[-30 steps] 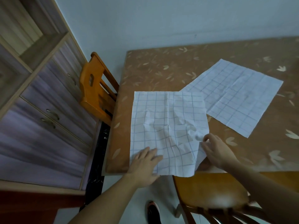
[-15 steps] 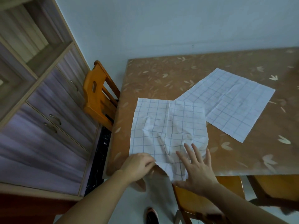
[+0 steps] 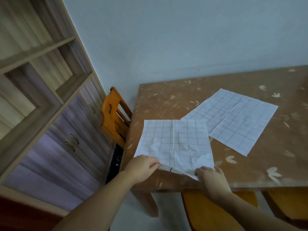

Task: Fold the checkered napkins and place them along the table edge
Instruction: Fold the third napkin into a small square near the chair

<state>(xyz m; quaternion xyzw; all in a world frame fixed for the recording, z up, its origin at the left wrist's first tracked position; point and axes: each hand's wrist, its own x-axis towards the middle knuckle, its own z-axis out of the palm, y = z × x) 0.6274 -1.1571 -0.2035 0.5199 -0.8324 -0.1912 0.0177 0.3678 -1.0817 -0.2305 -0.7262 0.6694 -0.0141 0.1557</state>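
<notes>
White cloth with a thin blue grid, the near napkin (image 3: 175, 144) lies creased on the brown leaf-patterned table (image 3: 250, 172), at about 6 o'clock in the head view, close to the table's near edge and left corner. Its near edge is lifted off the surface. The left hand (image 3: 141, 167) pinches the near left corner, thumb and fingers closed together on the cloth. The right hand (image 3: 211, 179) grips the near right corner, fingers curled over it; the fingertips themselves are hidden under the cloth fold. A short dark thread (image 3: 165, 168) hangs along the raised edge between the two hands.

The second napkin (image 3: 233, 119) lies flat and unfolded at about 2 o'clock from the first, turned at an angle; its near left corner is tucked just under the first napkin's far right corner.

An orange wooden chair (image 3: 113, 117) stands at 9 o'clock against the table's left side. Another chair seat (image 3: 216, 214) shows below the table at 5 o'clock. A cabinet (image 3: 50, 114) with shelves and handled doors fills the left.
</notes>
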